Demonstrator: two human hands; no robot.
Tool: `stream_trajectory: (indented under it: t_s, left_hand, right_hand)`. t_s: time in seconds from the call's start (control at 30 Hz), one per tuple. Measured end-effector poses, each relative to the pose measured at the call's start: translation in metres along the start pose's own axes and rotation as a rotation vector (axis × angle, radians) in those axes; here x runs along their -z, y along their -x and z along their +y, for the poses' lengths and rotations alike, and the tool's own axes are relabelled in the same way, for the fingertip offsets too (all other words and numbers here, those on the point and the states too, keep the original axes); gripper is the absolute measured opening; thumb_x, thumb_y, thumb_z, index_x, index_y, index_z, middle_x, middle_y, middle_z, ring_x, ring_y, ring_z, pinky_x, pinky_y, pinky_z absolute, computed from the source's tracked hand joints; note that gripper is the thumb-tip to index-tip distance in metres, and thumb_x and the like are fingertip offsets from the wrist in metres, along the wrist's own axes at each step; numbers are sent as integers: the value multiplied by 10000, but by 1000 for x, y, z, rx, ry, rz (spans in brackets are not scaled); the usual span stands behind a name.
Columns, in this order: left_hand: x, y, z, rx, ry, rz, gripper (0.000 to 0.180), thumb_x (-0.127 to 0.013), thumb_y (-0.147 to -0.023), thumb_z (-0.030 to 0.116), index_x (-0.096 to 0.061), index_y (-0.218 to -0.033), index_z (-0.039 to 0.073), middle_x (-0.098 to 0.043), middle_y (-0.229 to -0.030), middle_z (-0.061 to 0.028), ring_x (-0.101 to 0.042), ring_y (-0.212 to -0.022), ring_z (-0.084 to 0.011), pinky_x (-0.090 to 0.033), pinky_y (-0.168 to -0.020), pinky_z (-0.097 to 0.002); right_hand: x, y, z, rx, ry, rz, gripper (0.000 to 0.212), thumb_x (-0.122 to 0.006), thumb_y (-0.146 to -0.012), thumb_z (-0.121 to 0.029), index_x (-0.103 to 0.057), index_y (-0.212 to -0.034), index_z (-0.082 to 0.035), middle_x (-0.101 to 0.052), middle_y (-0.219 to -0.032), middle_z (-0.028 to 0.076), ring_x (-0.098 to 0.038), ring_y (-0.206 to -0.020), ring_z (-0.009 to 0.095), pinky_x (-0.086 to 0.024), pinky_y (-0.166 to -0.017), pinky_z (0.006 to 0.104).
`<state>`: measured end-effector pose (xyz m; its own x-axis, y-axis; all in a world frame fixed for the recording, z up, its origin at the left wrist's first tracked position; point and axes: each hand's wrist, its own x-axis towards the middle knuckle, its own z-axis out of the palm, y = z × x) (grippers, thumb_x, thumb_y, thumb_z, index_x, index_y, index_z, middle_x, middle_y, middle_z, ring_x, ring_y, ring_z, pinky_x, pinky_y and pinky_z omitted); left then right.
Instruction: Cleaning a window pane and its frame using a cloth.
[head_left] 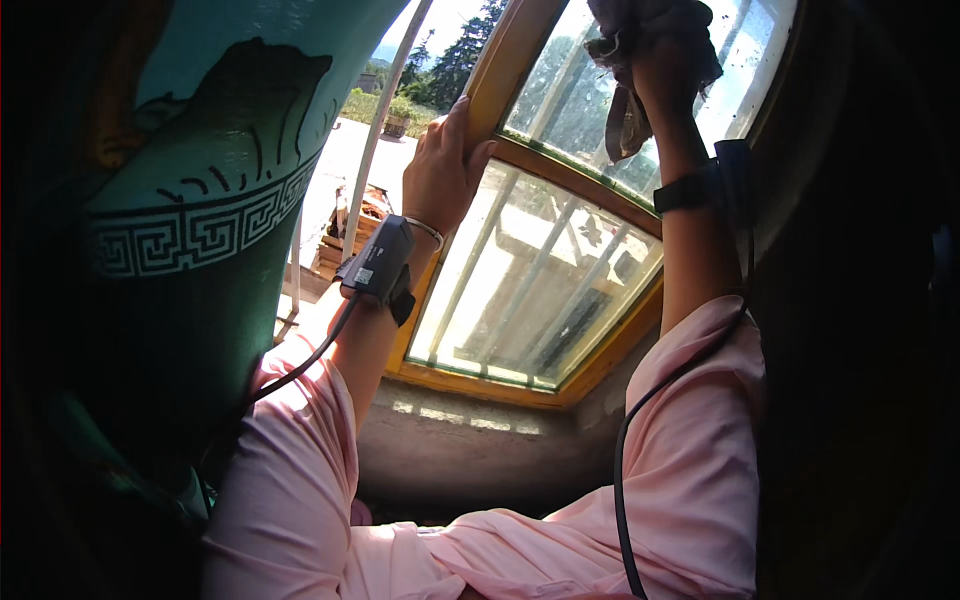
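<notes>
A yellow-brown wooden window frame stands at an angle in front of me, with an upper glass pane and a lower glass pane. My left hand is closed on the frame's left edge, thumb toward the glass. Higher up and to the right, my right hand grips a dirty grey-brown rag against the upper pane; one end of it dangles. The cloth covers most of those fingers. Smudges and specks show on the glass.
A large green-blue vase-like vessel with a key-pattern band stands close on my left. A whitish bar crosses the opening beside the window. Below the frame is a grey plaster ledge. Cables run along both arms from wrist-worn devices.
</notes>
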<state>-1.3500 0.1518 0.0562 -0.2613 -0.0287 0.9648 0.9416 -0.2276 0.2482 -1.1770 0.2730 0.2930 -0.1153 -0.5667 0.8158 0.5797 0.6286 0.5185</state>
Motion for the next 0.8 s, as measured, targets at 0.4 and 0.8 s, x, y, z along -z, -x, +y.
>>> stream_trajectory:
  t_s: [0.4,0.8]
  left_hand:
    - [14,-1,0,12,-17,-34,601,-571,-896,321,-326,-1390,80,-560,-1058,-194,-576,-950,-356,-511,-759,-444]
    - [8,-1,-2,-2,-14,-24,589,-551,-915,308,-305,-1401,83,-560,-1013,-209,-566,-920,-366,-495,-751,-441]
  right_hand:
    - [23,-37,6,2,-42,100,104,-611,-793,-65,-631,-894,-59,-664,-872,78,-651,-812,235,-514,-741,341]
    - [1,-37,-42,116,-183,-9,181,-737,-664,-209,-663,-811,-133,-610,-789,132,-620,-779,336,-491,-685,443]
